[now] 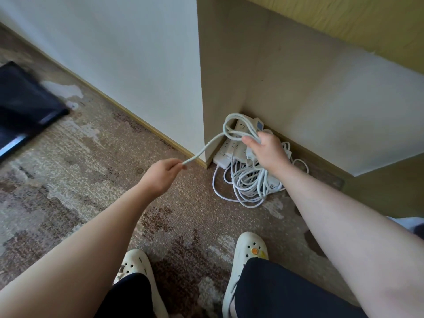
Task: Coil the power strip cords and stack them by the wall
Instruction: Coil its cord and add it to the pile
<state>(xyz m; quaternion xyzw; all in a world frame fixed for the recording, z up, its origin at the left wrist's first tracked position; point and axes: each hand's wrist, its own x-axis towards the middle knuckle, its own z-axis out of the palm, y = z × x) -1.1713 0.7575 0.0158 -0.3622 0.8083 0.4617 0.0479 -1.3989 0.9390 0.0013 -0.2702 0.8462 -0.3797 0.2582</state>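
1. By the wall corner, a white cord is held between both hands above the carpet.
2. One stretch of the cord is pinched by the left hand, fingers curled, thumb and fingertips closed on it near its lower left part.
3. From there the cord is seen rising to the right into a few loops, which are gripped by the right hand with fingers wrapped around the bundle.
4. A power strip appears to be held with the loops at the right hand; how it is gripped cannot be told.
5. Below the right hand, more power strips are stacked on the floor, tight against the corner.
6. Loose white cords are piled beside and partly over that stack, spread out on the carpet.
7. A dark flat object is seen lying on the carpet at far left, well apart from the cords.
8. Two white clogs are worn on the feet at bottom, and dark shorts are partly visible.
9. A beige panel is seen standing to the right of the corner, behind the stack.
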